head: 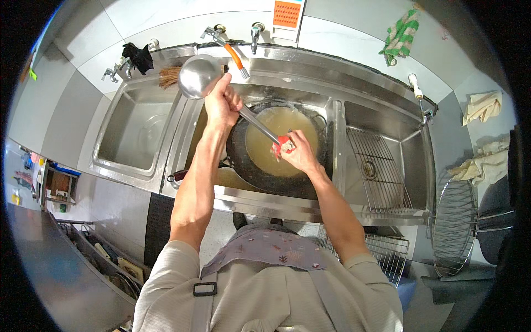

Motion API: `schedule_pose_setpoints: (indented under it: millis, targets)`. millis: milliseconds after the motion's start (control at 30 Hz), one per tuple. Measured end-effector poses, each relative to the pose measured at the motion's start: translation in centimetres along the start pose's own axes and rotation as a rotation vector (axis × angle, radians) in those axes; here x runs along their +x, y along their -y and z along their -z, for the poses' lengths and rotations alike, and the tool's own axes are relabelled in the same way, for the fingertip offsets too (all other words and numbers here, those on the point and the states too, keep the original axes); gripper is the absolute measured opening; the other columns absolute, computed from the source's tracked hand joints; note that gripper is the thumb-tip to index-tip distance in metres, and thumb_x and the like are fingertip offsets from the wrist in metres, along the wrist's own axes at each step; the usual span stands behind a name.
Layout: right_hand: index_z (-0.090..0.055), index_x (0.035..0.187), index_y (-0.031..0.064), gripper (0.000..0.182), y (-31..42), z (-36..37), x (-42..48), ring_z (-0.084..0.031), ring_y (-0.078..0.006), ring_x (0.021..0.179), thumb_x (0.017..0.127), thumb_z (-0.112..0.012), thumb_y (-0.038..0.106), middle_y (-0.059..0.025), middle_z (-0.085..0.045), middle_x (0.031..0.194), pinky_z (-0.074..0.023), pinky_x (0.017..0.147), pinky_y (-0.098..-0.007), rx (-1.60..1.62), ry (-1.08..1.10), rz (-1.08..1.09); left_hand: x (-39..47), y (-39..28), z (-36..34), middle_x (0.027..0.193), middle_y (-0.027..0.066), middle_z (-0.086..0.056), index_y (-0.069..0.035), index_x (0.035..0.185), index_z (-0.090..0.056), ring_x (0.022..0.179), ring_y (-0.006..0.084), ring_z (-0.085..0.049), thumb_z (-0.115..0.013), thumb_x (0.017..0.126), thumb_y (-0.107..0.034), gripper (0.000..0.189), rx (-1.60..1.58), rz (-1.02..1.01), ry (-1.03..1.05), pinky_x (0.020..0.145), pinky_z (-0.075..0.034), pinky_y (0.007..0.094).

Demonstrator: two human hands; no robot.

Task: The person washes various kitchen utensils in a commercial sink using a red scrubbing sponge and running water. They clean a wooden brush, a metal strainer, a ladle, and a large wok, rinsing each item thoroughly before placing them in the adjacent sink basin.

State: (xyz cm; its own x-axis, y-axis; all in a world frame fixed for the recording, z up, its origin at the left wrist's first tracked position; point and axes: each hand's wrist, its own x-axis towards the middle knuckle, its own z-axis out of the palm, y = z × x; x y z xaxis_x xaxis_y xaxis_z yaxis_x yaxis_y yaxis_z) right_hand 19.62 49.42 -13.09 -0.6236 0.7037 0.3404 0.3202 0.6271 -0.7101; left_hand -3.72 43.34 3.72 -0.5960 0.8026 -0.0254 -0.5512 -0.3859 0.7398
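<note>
My left hand (224, 103) grips a steel ladle (198, 78) just below its bowl. The bowl's rounded underside is towards me, and the handle slants down to the right. My right hand (303, 152) pinches a crumpled red and whitish cloth or pad (283, 141) around the lower part of that handle; its exact kind is unclear. Beneath both hands a black wok (239, 164) sits in the middle steel sink basin (335, 166), holding cloudy yellowish water (265, 159). More murky liquid lies around the wok.
Orange-hosed tap (233, 56) and a second tap (256, 37) project above the middle basin. Left stands another basin (132, 124) beside a bristle brush (169, 77). A wire rack (379, 170) leans inside the right basin; a wire basket (455, 228) stands beyond. Green-striped cloth (400, 35) hangs on the wall.
</note>
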Motion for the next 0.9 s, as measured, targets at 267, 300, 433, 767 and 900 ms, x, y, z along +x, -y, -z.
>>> schedule_pose_setpoints:
  millis: [267, 300, 433, 767, 900]
  targets:
    - [-0.06, 0.123, 0.0035, 0.067, -0.6, 1.0, -0.7, -0.056, -0.0386, 0.116, 0.071, -0.087, 0.036, -0.0188, -0.05, 0.13, -0.0476, 0.098, -0.0508, -0.341, 0.082, -0.122, 0.8, -1.9, 3.5, 0.049, -0.0052, -0.023, -0.018, 0.059, -0.032, 0.041, 0.0122, -0.022, -0.067, 0.094, -0.023, 0.05, -0.116, -0.055, -0.017, 0.042, -0.022, 0.0311]
    - [-0.056, 0.129, 0.0044, 0.072, -1.0, 1.0, -0.9, -0.054, -0.0399, 0.12, 0.071, -0.087, 0.034, -0.0197, -0.047, 0.135, -0.0458, 0.1, -0.0522, -0.517, 0.12, -0.157, 0.9, -2.5, 4.2, 0.049, -0.0057, -0.023, -0.02, 0.057, -0.029, 0.042, 0.012, -0.02, -0.069, 0.092, -0.028, 0.054, -0.1, -0.072, 0.026, 0.043, -0.02, 0.0309]
    - [-0.038, 0.149, 0.0088, 0.092, 2.3, 2.0, -0.8, -0.043, -0.045, 0.133, 0.073, -0.085, 0.029, -0.0233, -0.031, 0.153, -0.0382, 0.109, -0.0564, -0.487, 0.189, -0.183, 1.5, -5.2, 8.1, 0.048, -0.0057, -0.024, -0.021, 0.055, -0.029, 0.04, 0.0114, -0.023, -0.068, 0.093, -0.028, 0.054, -0.176, -0.065, -0.107, 0.041, -0.021, 0.03]
    - [-0.06, 0.104, 0.0011, 0.027, 10.6, -0.8, 1.0, -0.066, -0.0294, 0.069, 0.092, -0.069, 0.023, -0.017, -0.064, 0.075, -0.0493, 0.061, -0.0427, -0.149, 0.334, -0.144, 1.4, -3.2, 10.7, 0.05, -0.0052, -0.033, -0.018, 0.061, -0.039, 0.04, 0.0107, -0.031, -0.062, 0.098, -0.031, 0.045, -0.387, -0.026, -0.063, 0.039, -0.029, 0.0281]
    - [-0.059, 0.096, 0.0022, 0.022, 12.8, -5.0, 3.5, -0.047, -0.014, 0.049, 0.091, -0.069, 0.021, -0.0021, -0.054, 0.065, -0.039, 0.045, -0.0338, 0.35, 0.494, -0.156, -3.0, 0.6, 10.5, 0.051, -0.0015, -0.035, -0.015, 0.065, -0.042, 0.041, 0.014, -0.034, -0.064, 0.097, -0.031, 0.042, -0.401, 0.142, -0.006, 0.041, -0.029, 0.0306]
